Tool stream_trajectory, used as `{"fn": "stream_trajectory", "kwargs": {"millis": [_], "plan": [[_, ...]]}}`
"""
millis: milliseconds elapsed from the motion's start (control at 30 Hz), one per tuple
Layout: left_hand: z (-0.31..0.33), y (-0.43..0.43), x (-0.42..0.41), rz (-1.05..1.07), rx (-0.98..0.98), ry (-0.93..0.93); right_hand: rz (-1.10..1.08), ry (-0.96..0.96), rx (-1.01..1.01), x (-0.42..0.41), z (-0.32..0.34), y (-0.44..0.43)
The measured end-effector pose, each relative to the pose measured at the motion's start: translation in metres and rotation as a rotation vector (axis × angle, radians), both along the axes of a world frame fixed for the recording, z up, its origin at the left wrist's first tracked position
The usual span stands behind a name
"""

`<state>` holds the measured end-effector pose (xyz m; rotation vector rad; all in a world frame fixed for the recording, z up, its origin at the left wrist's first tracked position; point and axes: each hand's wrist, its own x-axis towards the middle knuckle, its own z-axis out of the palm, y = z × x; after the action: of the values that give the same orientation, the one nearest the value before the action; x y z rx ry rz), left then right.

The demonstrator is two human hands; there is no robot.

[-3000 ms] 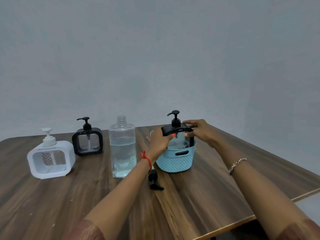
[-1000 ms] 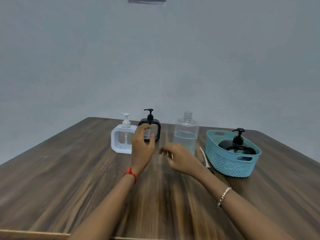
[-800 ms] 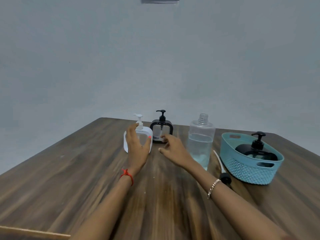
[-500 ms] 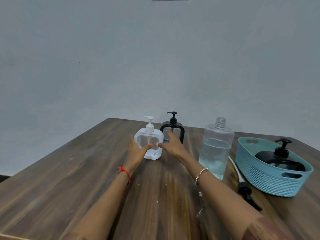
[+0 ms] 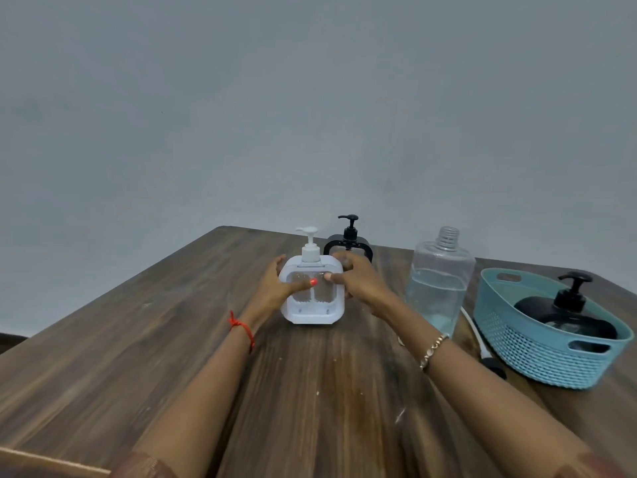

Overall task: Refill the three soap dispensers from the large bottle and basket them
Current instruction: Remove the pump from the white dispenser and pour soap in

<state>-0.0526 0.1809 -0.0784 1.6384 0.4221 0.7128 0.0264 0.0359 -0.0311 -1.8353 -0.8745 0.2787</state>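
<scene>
A white square soap dispenser [image 5: 312, 307] with a white pump stands upright in the middle of the wooden table [image 5: 138, 339]. My left hand [image 5: 275, 288] grips its left side and my right hand [image 5: 358, 281] grips its right side. Right behind it stands a black-framed dispenser [image 5: 350, 243], partly hidden. The large clear bottle [image 5: 439, 281], uncapped and about half full of clear liquid, stands to the right. A second black dispenser [image 5: 568, 312] sits inside the light blue basket [image 5: 537, 350] at the far right.
The large bottle's black pump with its white tube [image 5: 482, 350] lies on the table between bottle and basket. The table's left edge runs diagonally at the left; a plain grey wall stands behind.
Both hands left the basketed black dispenser, reached left and closed on the white dispenser, which now sits nearer to me. The camera view has swung left.
</scene>
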Motion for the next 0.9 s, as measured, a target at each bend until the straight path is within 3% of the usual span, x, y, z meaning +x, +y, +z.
{"fn": "stream_trajectory", "kwargs": {"millis": [333,567,733,900], "plan": [[0.01,-0.042,-0.018,-0.143,0.006,-0.102,-0.032,-0.306,-0.005,-0.03,0.031,-0.044],[0.027,-0.059,-0.029,-0.276,0.068,-0.104,-0.039,-0.398,0.036,-0.036,0.037,-0.05],[0.035,-0.056,-0.04,-0.455,0.056,-0.123,0.317,-0.229,0.063,-0.033,0.052,-0.069],[0.043,-0.061,-0.044,-0.558,0.072,-0.095,0.574,0.166,0.163,-0.016,0.057,-0.084]]}}
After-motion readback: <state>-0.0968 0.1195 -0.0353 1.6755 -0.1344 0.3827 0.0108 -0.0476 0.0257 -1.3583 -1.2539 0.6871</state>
